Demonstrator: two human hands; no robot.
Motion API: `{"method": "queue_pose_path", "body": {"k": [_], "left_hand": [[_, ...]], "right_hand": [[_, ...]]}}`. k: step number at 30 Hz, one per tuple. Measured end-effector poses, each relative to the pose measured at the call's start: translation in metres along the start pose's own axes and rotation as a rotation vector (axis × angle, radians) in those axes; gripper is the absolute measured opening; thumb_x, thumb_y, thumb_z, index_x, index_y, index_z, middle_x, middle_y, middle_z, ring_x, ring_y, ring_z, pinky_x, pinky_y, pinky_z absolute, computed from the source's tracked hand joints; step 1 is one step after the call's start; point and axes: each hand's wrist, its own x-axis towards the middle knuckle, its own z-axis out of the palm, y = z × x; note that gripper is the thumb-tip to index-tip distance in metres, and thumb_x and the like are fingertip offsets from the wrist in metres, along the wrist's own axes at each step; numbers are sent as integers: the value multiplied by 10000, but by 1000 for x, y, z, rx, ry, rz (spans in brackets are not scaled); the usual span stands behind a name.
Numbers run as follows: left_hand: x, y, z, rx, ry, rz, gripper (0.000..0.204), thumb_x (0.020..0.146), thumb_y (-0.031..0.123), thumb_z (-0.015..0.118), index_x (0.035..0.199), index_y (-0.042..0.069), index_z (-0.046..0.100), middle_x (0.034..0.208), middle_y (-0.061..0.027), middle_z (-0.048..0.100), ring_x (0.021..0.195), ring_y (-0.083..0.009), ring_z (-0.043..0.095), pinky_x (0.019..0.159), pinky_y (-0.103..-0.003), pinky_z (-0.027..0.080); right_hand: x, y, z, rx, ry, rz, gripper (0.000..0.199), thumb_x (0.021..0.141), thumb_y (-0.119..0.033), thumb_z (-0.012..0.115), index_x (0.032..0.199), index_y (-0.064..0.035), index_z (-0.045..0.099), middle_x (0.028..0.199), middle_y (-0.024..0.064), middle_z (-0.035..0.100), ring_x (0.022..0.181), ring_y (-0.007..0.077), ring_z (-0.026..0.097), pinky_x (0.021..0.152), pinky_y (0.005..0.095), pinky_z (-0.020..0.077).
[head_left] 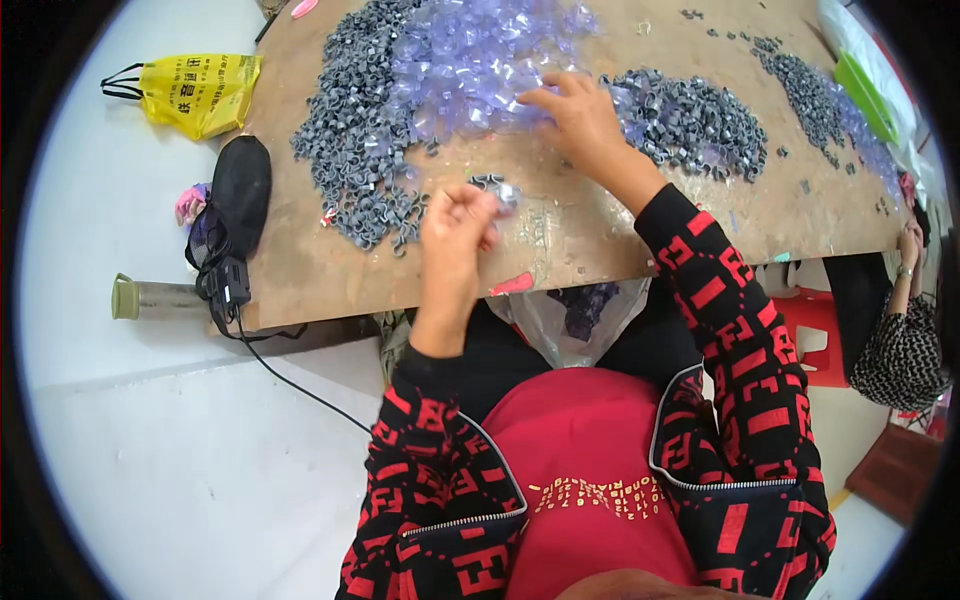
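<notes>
My left hand is above the near part of the table, its thumb and fingers closed in a pinch. At its fingertips is a small clear plastic piece, with a grey curved clip right beside it; whether the two are joined I cannot tell. Over the near right edge of a heap of clear, violet-tinted plastic pieces is my right hand, fingers apart, with nothing visible in them. A large pile of grey curved clips lies left of that heap, and a second grey pile lies to the right.
A brown worktable carries the piles. On the left are a yellow bag, a black pouch and a bottle. A plastic bag hangs at the table's near edge. Another person's arm shows at far right.
</notes>
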Motion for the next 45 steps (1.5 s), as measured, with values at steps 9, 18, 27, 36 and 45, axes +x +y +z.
{"method": "queue_pose_path", "body": {"k": [9, 18, 27, 36, 45], "left_hand": [[-30, -14, 11, 31, -85, -41, 362, 938, 126, 575, 1286, 59, 501, 920, -13, 613, 673, -30, 550, 567, -153, 447], [-31, -13, 10, 6, -103, -59, 420, 903, 59, 570, 1309, 56, 464, 998, -31, 550, 770, -88, 604, 641, -195, 488], [-34, -13, 23, -127, -101, -155, 377, 872, 46, 614, 1231, 62, 503, 935, -12, 580, 756, -81, 593, 597, -188, 453], [-41, -17, 39, -115, -165, -198, 406, 869, 32, 606, 1257, 49, 486, 949, -16, 581, 771, -81, 582, 677, -189, 450], [-41, -10, 46, -88, -171, -185, 405, 861, 25, 610, 1248, 46, 493, 969, -14, 584, 768, -65, 546, 673, -187, 441]], "right_hand": [[-13, -2, -12, 6, -168, -106, 329, 683, -135, 727, 1002, -147, 648, 1161, 84, 581, 1022, 326, 547, 833, 428, 470], [-49, -25, -49, 108, -188, -182, 260, 642, -191, 758, 859, -128, 629, 1288, 47, 549, 1150, 300, 505, 923, 447, 383], [-73, -21, -72, 237, -78, 109, 109, 763, -174, 720, 854, -120, 694, 1010, 39, 644, 952, 223, 559, 818, 342, 416], [-99, -30, -88, 1048, -202, 722, 142, 903, -99, 617, 1015, -12, 626, 890, -30, 599, 780, 36, 521, 693, 188, 414], [-100, -29, -91, 404, -60, 384, 275, 835, -29, 631, 1109, -56, 639, 974, 40, 587, 756, 89, 537, 671, 231, 448]]}}
